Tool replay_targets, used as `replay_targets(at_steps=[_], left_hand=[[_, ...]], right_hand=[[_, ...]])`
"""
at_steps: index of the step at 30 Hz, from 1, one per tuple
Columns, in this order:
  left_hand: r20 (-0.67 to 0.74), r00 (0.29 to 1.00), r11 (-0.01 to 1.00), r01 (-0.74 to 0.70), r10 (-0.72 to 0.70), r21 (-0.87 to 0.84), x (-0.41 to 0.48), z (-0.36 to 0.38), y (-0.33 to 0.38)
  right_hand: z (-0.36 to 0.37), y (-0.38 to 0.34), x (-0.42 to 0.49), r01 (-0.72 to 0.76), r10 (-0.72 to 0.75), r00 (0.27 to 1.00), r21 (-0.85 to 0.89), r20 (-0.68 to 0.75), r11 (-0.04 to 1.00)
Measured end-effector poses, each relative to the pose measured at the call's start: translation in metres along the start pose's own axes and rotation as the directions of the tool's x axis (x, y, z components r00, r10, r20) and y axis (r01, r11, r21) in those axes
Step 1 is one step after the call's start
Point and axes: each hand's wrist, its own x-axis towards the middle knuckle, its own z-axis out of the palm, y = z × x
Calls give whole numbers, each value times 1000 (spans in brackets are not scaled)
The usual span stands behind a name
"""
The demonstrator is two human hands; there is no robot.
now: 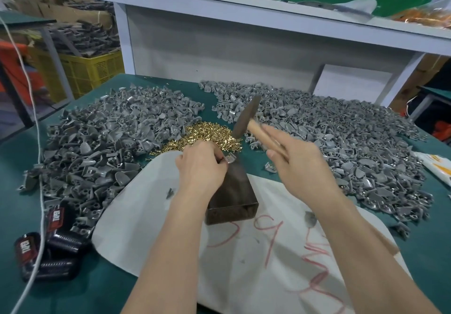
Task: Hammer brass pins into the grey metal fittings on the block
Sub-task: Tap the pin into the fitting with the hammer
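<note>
Grey fitting (231, 159) pinched on block (233, 191) by left hand (201, 164), hammer (245, 117) above

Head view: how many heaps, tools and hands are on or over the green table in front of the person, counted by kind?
Heaps of grey fittings: 2
Heap of brass pins: 1
Hammer: 1
Block: 1
Hands: 2, the left hand pinching a fitting on the block and the right hand gripping the hammer
Total: 7
</note>
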Motion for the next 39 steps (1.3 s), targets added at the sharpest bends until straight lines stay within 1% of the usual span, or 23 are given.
replay_targets(at_steps=[2,3,5,7,8,10,12,13,16,17,18,21,22,24,25,26,28,30,31,33,36,37,39], left_hand=[[-5,1000,1000,6,-6,-12,0,0,1],[-9,1000,1000,14,-14,-25,-1,-1,1],[-13,1000,999,17,-18,-35,0,-1,1],[-12,1000,1000,13,-13,-28,-1,-2,1],[-20,1000,999,11,-11,-33,-2,-2,1],[-21,1000,999,12,-13,-45,-2,-2,2],[-17,1000,998,22,-23,-51,0,-1,2],[-13,999,998,31,-32,-55,0,-1,2],[-17,1000,998,21,-22,-65,-1,-1,2],[-19,1000,998,11,-12,-64,-2,-1,2],[-22,1000,998,3,-5,-62,-1,0,1],[-39,999,998,4,-7,-63,0,1,1],[-37,999,998,13,-15,-65,0,1,1],[-32,999,998,18,-20,-65,0,0,2],[-28,999,998,14,-16,-59,-1,-1,2],[-25,1000,998,12,-14,-54,-1,-1,2],[-19,1000,999,23,-24,-48,-1,-2,2],[-18,999,999,27,-27,-43,0,-2,2],[-15,999,999,27,-28,-39,-1,-2,2],[-20,1000,999,19,-20,-30,-1,-1,1],[-15,1000,1000,10,-10,-27,1,1,-1],[-14,1000,1000,8,-9,-26,2,1,-2],[-14,1000,1000,3,-3,-14,4,2,-2]], right_hand=[[-4,-11,-10,93,-83,986,65,-142,994],[-5,-15,-14,121,-112,982,49,-155,991],[-1,-17,-20,132,-133,990,-20,-53,991],[-1,-14,-24,61,-54,995,-81,82,995],[-4,-15,-22,54,-48,996,-95,72,994],[-11,-20,-19,121,-124,989,-48,-84,992],[-17,-21,-19,177,-168,957,19,-236,984],[-16,-20,-19,192,-187,957,1,-222,981],[-2,-17,-30,136,-134,990,-98,33,986],[-4,-17,-28,133,-129,991,-99,43,986],[-7,-19,-24,133,-133,991,-75,5,988],[-13,-20,-16,174,-164,964,29,-209,984],[-12,-20,-17,186,-175,962,30,-211,982],[-2,-20,-26,177,-179,982,-40,-55,983],[1,-18,-30,153,-152,988,-67,19,986],[1,-15,-29,127,-123,991,-79,54,989],[-1,-6,-19,47,-42,996,-62,78,997],[5,5,-8,-66,64,995,19,80,998],[10,9,-3,-154,144,984,89,103,984],[23,12,3,-320,286,938,176,197,931],[44,15,3,-384,352,884,45,309,922],[48,14,2,-371,356,885,-8,301,929],[53,12,1,-282,308,922,-138,235,949]])
